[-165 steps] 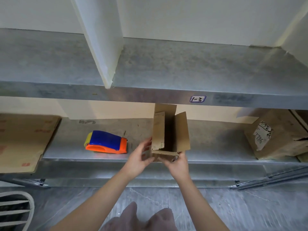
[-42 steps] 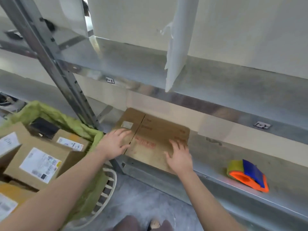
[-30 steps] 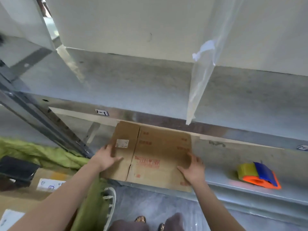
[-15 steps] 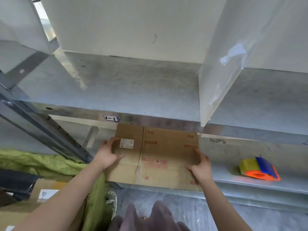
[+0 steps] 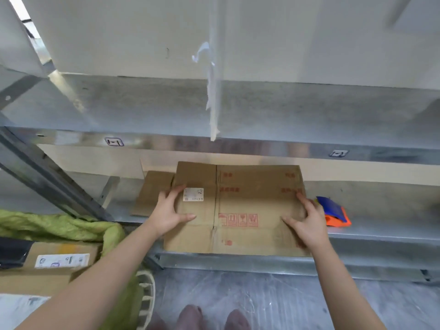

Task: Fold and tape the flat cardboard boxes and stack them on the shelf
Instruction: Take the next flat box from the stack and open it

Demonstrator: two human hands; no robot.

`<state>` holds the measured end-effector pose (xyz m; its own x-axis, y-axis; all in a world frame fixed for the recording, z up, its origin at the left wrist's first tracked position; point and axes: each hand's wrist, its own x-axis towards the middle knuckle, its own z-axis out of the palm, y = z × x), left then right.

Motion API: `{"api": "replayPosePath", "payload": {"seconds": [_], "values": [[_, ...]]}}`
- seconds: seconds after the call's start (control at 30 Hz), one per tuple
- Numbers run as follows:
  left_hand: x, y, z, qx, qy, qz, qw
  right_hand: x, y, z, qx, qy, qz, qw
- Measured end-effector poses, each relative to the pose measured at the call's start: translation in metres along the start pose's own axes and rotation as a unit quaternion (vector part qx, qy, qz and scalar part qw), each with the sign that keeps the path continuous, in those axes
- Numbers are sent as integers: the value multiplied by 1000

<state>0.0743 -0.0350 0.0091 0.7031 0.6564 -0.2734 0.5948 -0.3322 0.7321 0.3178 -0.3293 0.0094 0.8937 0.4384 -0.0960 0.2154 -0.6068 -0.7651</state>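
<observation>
Shelf (image 5: 381,234), bare metal, is loaded with a flat cardboard box (image 5: 250,201), laid unfolded with its front edge hung over the lip. Its left edge is gripped by the left hand (image 5: 166,210), its right edge by the right hand (image 5: 307,222). Orange-and-blue tape dispenser (image 5: 335,213) is parked just right of the right hand.

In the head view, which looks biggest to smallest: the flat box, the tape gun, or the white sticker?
1. flat cardboard box
2. tape dispenser, partly hidden behind the right hand
3. white sticker
</observation>
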Motion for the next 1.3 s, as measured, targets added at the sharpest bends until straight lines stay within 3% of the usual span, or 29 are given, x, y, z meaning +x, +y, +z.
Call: {"api": "replayPosePath", "payload": {"seconds": [0.33,0.53,0.9,1.13,1.3], "values": [[-57,114,161,-43,5,34,998,-8,113,-169,17,12,-9,1000],[-69,190,244,-46,-4,73,996,3,180,-255,24,60,-8,998],[-15,319,361,-114,11,85,990,69,277,-370,96,122,18,988],[-7,369,413,-159,-34,87,983,105,314,-423,146,113,24,982],[-7,391,439,-154,-7,84,984,136,333,-445,178,81,36,980]]}}
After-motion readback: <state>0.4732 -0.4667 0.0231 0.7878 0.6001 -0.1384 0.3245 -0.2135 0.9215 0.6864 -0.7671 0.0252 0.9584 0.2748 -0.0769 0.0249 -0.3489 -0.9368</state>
